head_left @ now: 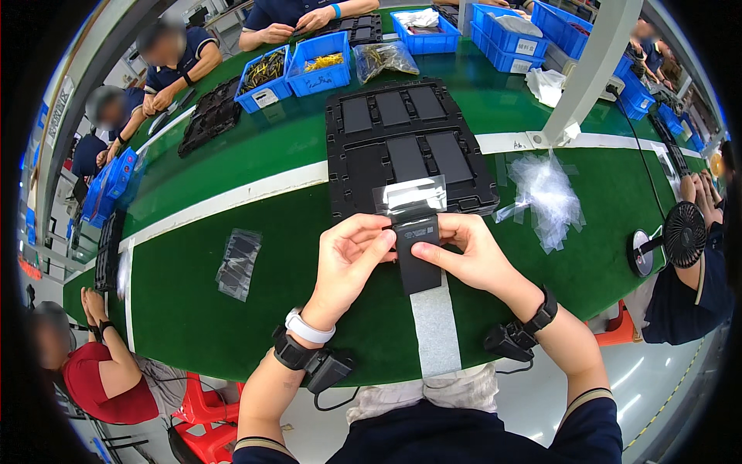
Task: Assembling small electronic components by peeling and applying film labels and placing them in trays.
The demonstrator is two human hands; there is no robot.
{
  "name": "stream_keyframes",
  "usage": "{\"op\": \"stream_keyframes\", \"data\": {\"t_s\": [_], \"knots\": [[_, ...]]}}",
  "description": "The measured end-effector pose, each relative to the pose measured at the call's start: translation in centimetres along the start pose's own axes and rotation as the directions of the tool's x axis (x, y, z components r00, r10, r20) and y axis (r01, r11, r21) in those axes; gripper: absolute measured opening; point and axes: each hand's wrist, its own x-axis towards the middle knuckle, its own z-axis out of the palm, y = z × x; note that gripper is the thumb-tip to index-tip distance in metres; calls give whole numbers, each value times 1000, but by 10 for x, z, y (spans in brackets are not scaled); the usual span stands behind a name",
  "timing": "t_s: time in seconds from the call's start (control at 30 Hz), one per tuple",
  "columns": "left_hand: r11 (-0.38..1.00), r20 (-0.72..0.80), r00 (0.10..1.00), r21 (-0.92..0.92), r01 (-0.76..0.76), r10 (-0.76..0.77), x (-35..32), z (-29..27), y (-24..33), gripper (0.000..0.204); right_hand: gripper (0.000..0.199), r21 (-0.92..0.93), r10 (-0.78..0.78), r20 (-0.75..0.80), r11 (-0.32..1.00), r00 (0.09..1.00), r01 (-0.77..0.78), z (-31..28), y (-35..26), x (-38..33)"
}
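Both hands hold a flat black rectangular block (419,263), like a battery pack, with small pale print near its far end. My right hand (475,255) grips its right side, thumb across the face and fingers behind. At the upper left corner, my left hand (352,255) is closed in a pinch, apparently on the edge of a clear film (410,196); the exact contact is hidden. That shiny film stands out beyond the block's far end. Just past it lies a black tray (337,155) with several dark flat pieces in its compartments. Beneath the block, a whitish strip (437,332) runs toward me.
Clear film pieces (239,264) lie at left; a heap of film (545,197) lies at right, near a white post (591,73) and black fan (685,234). Blue bins (318,73) and a bag of small parts (384,60) stand beyond the tray. Other people sit around the green table.
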Motion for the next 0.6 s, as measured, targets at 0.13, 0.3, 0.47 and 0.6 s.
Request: {"op": "stream_keyframes", "data": {"t_s": [0.13, 0.3, 0.47, 0.6], "knots": [[1000, 9, 1000, -2, 3, -3, 1, -2, 0, 15, 16, 50, -4, -18, 999, 1000, 5, 2, -2, 0], [997, 48, 999, -75, 5, -1, -1, -1, 3, 27, 18, -25, -9, -69, 1000, 998, 8, 1, 3, 1], [788, 180, 911, 459, -412, 371, -2, 2, 0, 41, 18, -153, -27, -157, 988, 987, 2, 0, -4, 0], [975, 62, 982, 124, -187, 180, -4, -1, -1, 29, 19, -114, -18, -79, 993, 997, 8, -1, 5, -1]]}}
